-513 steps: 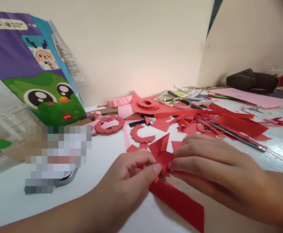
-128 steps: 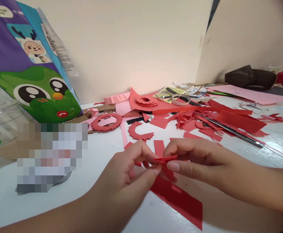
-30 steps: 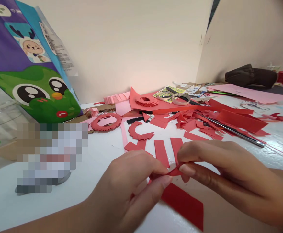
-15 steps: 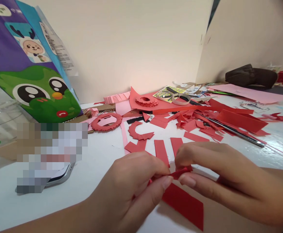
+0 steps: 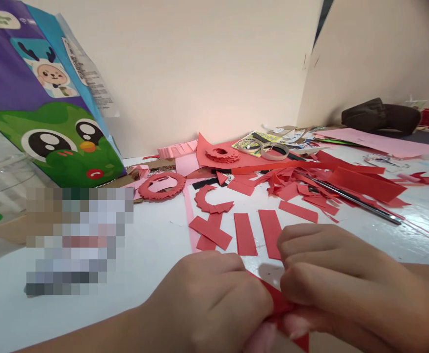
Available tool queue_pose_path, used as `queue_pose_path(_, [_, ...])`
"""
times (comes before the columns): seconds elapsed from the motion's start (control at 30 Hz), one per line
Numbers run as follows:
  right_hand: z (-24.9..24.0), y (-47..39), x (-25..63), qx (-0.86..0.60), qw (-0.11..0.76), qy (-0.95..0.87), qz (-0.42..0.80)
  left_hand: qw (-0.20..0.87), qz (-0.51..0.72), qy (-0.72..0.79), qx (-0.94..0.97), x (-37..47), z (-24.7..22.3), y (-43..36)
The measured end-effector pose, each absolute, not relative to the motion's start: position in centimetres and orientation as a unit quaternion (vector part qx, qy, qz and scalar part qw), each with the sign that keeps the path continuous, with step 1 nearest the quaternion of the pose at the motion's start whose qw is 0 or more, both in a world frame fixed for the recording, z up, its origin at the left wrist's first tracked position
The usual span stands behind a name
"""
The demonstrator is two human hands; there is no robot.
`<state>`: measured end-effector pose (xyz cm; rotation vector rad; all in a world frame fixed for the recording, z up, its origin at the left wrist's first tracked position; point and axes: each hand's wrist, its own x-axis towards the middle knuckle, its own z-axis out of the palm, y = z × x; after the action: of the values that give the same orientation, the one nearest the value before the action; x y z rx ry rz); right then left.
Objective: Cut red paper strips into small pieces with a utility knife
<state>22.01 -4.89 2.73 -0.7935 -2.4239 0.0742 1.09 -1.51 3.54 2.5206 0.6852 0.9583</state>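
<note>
My left hand (image 5: 214,299) is closed at the lower middle, its fingers curled round a red paper piece (image 5: 282,301). Just to its right, my right hand (image 5: 332,279) pinches the same piece between thumb and curled fingers. The paper shows in the gap between the two hands; the rest of it is covered by them. Beyond my hands lie flat red strips (image 5: 246,234), and a curved chain of folded red pieces (image 5: 209,200) rests behind them.
A red folded ring (image 5: 162,186) and tape rolls (image 5: 274,151) lie farther back. Red scraps and a metallic pen-like tool (image 5: 358,202) are at the right. A purple and green bag (image 5: 63,142) stands at the left.
Both hands have moved down; the left has also shifted right. Their fingers are curled more tightly, covering more of the red paper. More of the strips behind now shows.
</note>
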Motion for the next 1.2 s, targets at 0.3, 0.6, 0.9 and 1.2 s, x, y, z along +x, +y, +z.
queue_pose_path(0.3, [4.0,-3.9,22.3,-0.266,0.252,-0.93,-0.023,0.096,0.248,0.2,0.943,0.4,2.7,-1.3])
queue_pose_path(0.6, [4.0,-3.4,22.6,-0.26,0.252,-0.927,-0.096,0.157,0.267,0.206,0.928,0.7,2.7,-0.7])
queue_pose_path(0.9, [3.9,-2.2,23.2,-0.268,0.283,-0.919,-0.061,0.314,0.267,0.265,0.872,0.7,2.6,-0.5])
queue_pose_path(1.2, [4.3,-1.1,24.1,-0.381,0.306,-0.872,0.02,0.504,0.338,0.391,0.693,1.1,2.6,-0.5])
